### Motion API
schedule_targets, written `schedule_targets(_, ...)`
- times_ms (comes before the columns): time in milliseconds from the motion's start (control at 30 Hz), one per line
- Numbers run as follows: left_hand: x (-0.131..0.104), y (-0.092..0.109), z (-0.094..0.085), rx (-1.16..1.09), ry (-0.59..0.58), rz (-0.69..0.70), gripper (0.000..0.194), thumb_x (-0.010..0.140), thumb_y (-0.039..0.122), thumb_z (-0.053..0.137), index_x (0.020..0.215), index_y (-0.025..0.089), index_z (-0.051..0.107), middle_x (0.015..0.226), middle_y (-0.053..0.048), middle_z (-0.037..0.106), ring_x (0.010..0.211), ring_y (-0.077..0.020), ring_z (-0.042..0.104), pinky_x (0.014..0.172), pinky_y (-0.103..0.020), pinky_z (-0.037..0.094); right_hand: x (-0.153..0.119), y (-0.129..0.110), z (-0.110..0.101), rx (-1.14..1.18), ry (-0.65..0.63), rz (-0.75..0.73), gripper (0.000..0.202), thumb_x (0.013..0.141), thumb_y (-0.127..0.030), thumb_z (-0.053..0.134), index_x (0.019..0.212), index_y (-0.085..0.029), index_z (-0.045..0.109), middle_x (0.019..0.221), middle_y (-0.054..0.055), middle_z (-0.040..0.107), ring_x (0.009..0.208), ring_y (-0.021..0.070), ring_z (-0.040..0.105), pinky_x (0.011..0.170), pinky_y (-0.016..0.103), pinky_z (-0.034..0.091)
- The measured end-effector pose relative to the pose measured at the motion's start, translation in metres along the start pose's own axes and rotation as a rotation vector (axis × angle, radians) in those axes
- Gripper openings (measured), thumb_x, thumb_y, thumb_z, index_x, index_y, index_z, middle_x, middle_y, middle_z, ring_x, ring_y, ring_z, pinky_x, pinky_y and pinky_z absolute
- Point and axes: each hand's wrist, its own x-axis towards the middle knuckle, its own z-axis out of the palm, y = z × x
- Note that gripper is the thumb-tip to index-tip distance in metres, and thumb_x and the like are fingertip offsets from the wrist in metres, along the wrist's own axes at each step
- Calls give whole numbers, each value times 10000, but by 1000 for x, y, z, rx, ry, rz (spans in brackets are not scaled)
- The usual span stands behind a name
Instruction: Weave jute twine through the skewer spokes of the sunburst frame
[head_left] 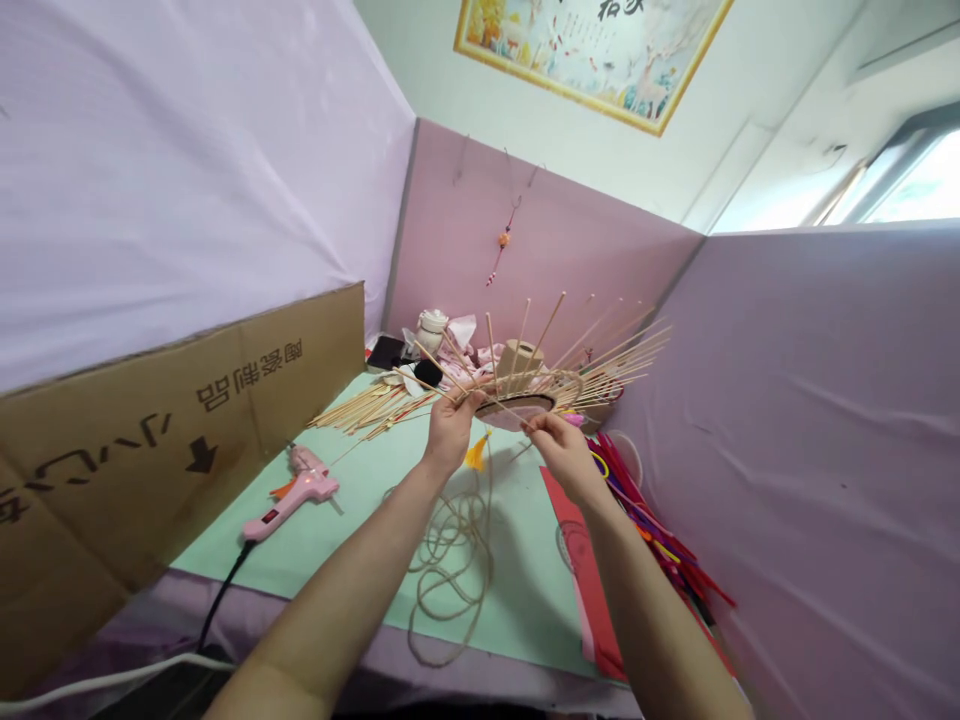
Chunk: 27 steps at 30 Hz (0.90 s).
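Note:
A round piece with a pale disc (516, 415) and a dark rim is held above the table, with thin wooden sticks (551, 330) fanning out from its edge. My left hand (452, 430) has its fingers closed on the left side of the rim. At the right side, my right hand (559, 445) pinches near the rim; whether it holds cord or a stick end is too small to tell. A long loose cord (450, 550) hangs beneath and lies in loops on the green tabletop (517, 560). A yellow tassel (477, 453) shows below the disc.
A pink glue gun (296, 495) lies at the left, beside a cardboard panel (247, 390). More sticks (367, 412) lie behind it. Red paper (592, 580) and colourful fuzzy stems (652, 530) are at the right. A white jar (433, 328) and brown roll (521, 362) stand at the back.

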Motion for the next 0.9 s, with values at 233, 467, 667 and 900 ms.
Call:
schedule_targets(233, 4, 6, -6, 25, 42, 36, 311, 699, 412, 739, 902, 177, 730, 839, -51, 738, 777, -149, 653, 797, -292, 497, -13, -28, -38, 671, -245, 310, 142, 743, -319, 601, 792, -215, 518, 538, -93, 274, 447, 74, 229, 388, 167, 190)
schedule_targets(467, 0, 5, -4, 26, 31, 8, 290, 680, 398, 755, 875, 184, 731, 843, -40, 738, 803, -156, 659, 814, -300, 497, -19, -86, -53, 532, -37, 123, 150, 755, -291, 675, 864, -198, 628, 510, -72, 408, 416, 53, 327, 361, 168, 228)
schedule_targets(667, -4, 2, -2, 43, 11, -24, 328, 698, 403, 741, 915, 159, 706, 909, -76, 737, 846, -189, 673, 823, -331, 505, -17, -126, -31, 300, 89, -36, 153, 762, -329, 683, 786, -189, 626, 538, -52, 498, 392, 55, 415, 348, 182, 296)
schedule_targets(900, -6, 5, 2, -46, 55, -21, 397, 691, 368, 753, 1026, 202, 619, 844, -29, 731, 790, -161, 684, 791, -316, 509, -8, -140, -23, 7, 164, -198, 173, 809, -354, 627, 794, -182, 643, 559, -33, 534, 429, 70, 448, 390, 199, 358)
